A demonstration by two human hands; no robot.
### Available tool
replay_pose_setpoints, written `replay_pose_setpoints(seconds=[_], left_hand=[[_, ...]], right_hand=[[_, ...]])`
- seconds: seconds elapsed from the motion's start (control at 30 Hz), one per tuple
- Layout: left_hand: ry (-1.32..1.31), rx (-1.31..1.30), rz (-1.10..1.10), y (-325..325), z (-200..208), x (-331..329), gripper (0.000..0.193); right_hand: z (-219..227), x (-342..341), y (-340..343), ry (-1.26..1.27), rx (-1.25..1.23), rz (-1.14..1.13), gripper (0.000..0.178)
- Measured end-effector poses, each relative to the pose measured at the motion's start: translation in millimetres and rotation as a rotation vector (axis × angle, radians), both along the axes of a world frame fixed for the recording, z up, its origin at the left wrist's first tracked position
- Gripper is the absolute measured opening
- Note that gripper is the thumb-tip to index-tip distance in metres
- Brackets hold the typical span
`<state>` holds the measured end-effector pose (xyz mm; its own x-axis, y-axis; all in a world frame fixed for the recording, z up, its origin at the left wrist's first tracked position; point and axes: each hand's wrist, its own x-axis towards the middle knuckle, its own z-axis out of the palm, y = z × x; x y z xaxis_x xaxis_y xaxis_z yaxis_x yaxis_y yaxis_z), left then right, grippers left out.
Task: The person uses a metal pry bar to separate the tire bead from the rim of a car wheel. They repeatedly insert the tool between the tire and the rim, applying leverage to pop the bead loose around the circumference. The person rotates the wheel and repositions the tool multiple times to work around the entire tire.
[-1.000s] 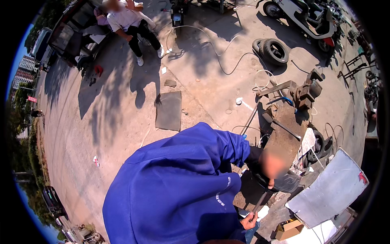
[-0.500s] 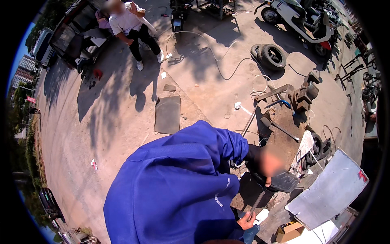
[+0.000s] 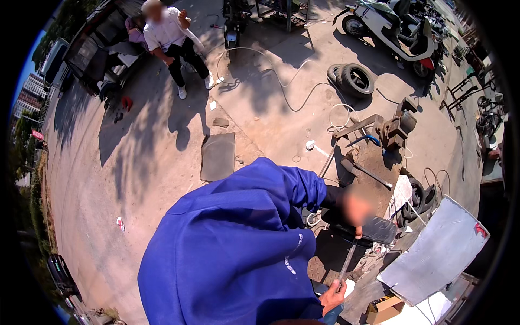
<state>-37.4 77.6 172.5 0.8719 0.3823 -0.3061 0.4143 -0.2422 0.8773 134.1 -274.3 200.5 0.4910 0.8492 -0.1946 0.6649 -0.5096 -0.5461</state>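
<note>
Fingers of the right hand and its thumb pinched the lower end of a bar. From there the bar ran toward one o'clock, up to the left hand. That hand was blurred over most of its surface; a fingertip showed at the bar's upper end, but I could not tell how its other fingers were set. A blue jacket spread from seven to nine o'clock of the left hand, one sleeve reaching toward it and ending in a dark cuff.

Just beside the left hand, between four and five o'clock, was a black object, its kind unclear. At one o'clock from that hand stretched a rusty bench, with a long tool lying on it and a vice at its far end. A pale board lay at four o'clock. Near the right hand, just past three o'clock, stood a box. Well apart from the left hand, tyres lay at twelve and a mat toward ten.
</note>
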Motion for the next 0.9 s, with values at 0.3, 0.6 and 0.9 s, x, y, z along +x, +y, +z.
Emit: replay_pose_setpoints(seconds=[0.3,0.6,0.9], left_hand=[[-0.181,-0.124,0.253,18.7,-40.3,-0.8,0.095],[-0.301,0.095,0.279,-7.8,-57.5,30.7,0.082],[-0.224,-0.022,0.202,-32.5,-11.4,29.9,0.108]], right_hand=[[66.2,-35.3,78.2,-0.052,-0.023,0.105,0.044],[-35.0,59.9,31.3,-0.120,0.258,0.230,0.040],[-29.8,80.5,7.2,-0.082,0.175,0.227,0.043]])
